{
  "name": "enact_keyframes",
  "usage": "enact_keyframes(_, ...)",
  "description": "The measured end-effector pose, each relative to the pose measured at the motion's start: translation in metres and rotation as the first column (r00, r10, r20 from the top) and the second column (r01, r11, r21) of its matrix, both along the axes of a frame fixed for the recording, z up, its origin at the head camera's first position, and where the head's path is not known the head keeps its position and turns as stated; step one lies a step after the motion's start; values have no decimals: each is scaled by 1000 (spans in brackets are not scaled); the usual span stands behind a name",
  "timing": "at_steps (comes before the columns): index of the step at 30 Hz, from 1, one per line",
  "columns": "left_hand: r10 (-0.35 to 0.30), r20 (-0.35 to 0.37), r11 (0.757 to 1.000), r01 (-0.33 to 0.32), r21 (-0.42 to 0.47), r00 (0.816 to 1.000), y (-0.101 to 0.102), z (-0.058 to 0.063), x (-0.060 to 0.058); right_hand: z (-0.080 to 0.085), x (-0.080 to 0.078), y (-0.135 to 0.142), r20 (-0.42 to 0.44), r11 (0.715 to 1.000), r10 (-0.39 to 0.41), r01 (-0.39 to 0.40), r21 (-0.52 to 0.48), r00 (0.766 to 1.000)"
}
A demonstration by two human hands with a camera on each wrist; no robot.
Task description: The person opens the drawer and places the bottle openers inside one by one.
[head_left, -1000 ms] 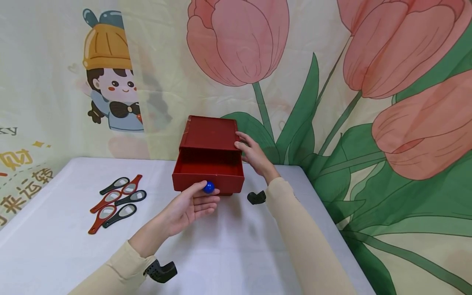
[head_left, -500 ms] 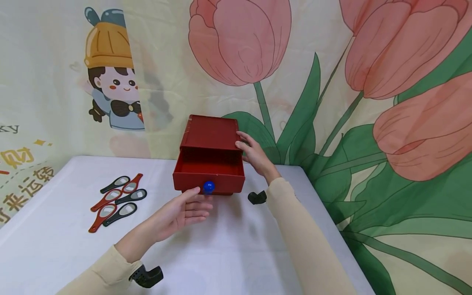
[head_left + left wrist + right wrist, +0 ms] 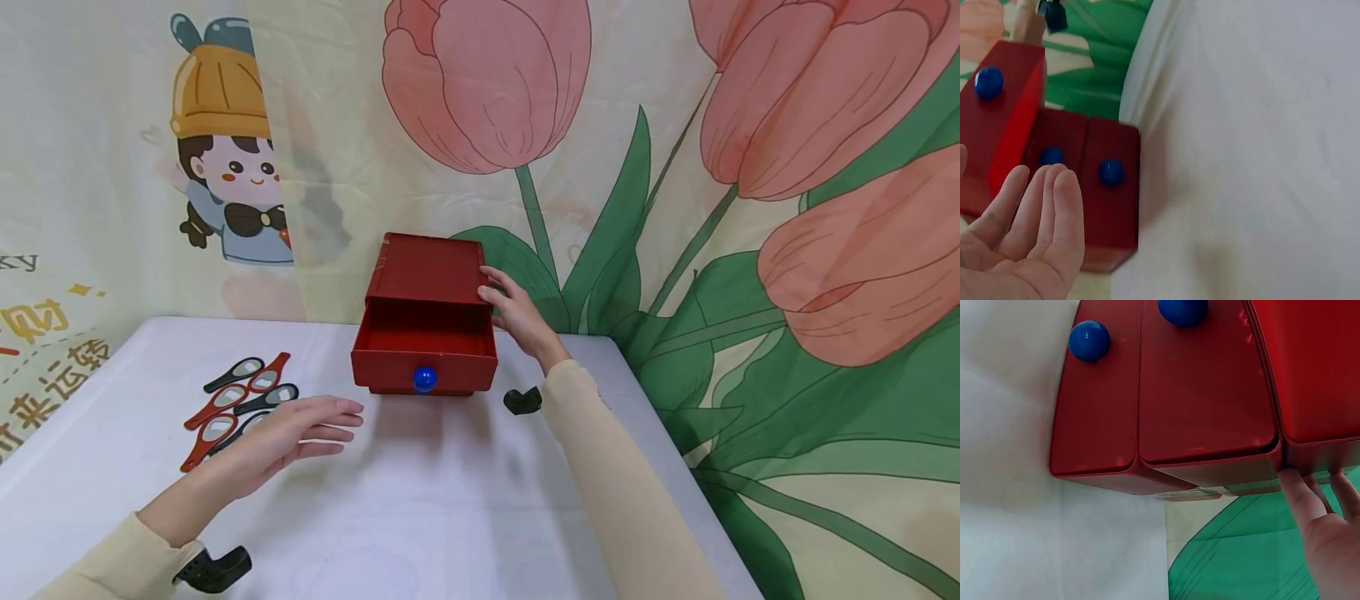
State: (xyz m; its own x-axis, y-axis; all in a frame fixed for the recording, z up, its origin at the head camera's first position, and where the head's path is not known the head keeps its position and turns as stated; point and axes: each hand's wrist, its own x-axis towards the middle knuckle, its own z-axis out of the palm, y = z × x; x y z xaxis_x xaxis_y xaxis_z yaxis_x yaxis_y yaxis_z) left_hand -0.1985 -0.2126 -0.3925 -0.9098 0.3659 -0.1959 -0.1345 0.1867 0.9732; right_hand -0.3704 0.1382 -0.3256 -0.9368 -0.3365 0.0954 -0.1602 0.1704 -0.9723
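Fingertips of the right hand are just resting along the near-right side of this dark red, boxy cabinet. Fingers look fairly straight, more steadying than gripping. Left of that hand, the shallow red top drawer is pulled well out toward the person, and its round, shiny blue knob faces out between the two hands, touched by neither. From the right wrist camera, the two lower red drawers look pushed in.

The left hand hovers over the white-covered tabletop, fingers loosely extended, holding nothing. Right beside it, on its far-left side, is a bunch of oval-lensed magnifying glasses with red and black frames, three of each by my count, one black one half hidden behind the hand.

What could go wrong, imo: those magnifiers are packed close (can't tell which ones actually touch), so if the left hand comes down low or sideways, it could shove a couple along or snag two at once. They're flat too, so probably awkward to pinch up. Other thing is the drawer. With that much of it sticking out, a knock on the front could push it back in or twist the whole cabinet, since light fingertips on one side won't brace much. Yanking the knob further might tip it forward or pull the drawer right out.
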Motion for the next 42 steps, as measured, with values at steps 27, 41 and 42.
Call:
enact_keyframes(27, -96, -530, 664, -343, -665, 842, -115, -31, -32, -2, 2, -2, -7, 1000, 2, -2, -1, 1000)
enact_keyframes(41, -211, -542, 593, -334, -733, 814, -126, -54, -37, 0, 3, -2, -14, 1000, 0, 0, 1, 1000)
enact_keyframes(42, -223, -547, 589, -336, -735, 807, -127, -56, -37, -1, 3, -2, -14, 1000, 0, 0, 0, 1000)
